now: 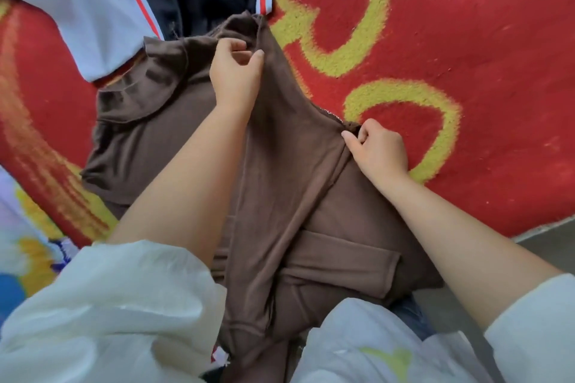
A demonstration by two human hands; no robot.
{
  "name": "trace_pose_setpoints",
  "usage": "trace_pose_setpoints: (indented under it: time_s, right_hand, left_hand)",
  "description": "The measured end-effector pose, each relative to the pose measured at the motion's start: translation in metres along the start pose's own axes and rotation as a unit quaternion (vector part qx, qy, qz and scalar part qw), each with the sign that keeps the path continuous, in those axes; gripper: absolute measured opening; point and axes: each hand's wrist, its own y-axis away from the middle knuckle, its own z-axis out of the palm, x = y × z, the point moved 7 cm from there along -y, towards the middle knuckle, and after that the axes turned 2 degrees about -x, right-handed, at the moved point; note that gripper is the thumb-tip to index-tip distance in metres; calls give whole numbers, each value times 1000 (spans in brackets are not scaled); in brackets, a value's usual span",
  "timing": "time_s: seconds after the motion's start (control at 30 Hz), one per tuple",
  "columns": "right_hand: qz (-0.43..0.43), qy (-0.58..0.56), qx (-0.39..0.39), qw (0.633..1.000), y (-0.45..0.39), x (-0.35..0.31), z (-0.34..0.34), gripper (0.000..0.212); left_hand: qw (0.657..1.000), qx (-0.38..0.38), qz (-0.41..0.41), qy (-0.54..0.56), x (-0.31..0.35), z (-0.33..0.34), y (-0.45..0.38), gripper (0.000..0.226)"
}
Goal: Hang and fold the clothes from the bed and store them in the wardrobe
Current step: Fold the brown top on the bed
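A: So, which step is in hand, and where's the garment?

B: Folding, prob. early on. The brown garment [280, 183] is spread on the bed's red blanket [466, 56], its lower part hanging off the near edge twd the person. One long fold is raised down its middle.

A: Grips?

B: Left hand [235, 71] is closed in a pinch on the fabric's far edge; right hand [378, 146] is pinched on the right-side edge, by what looks like a zip. Both grips narrow, cloth held in each.

A: Anything else nearby?

B: A pale blue top w/ red stripe and navy panel [102, 0] is lying just beyond, its edge touching the brown one. Wardrobe isn't in view.

A: Next move?

B: Judged only: the pinched edge needs to be carried across & laid flat, creases smoothed, the pocket flap [345, 261] kept tidy.
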Motion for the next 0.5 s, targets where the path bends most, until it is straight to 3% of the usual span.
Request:
trace_pose_setpoints:
  time_s: [0.2,0.33,0.43,0.5]
  right_hand:
    - [-71,47,14,996,20,-7,0,31]
    - [-83,-21,6,996,58,-2,20,23]
    - [29,-166,-57,984,85,15,57,16]
    - [145,-335,-94,926,102,23,79,18]
  left_hand:
    - [996,32,60,-58,-66,-39,104,27]
    - [992,44,44,-113,-132,-59,191,34]
    - [980,63,-106,-159,-192,-70,248,48]
    - [951,62,-250,-170,-227,-77,281,46]
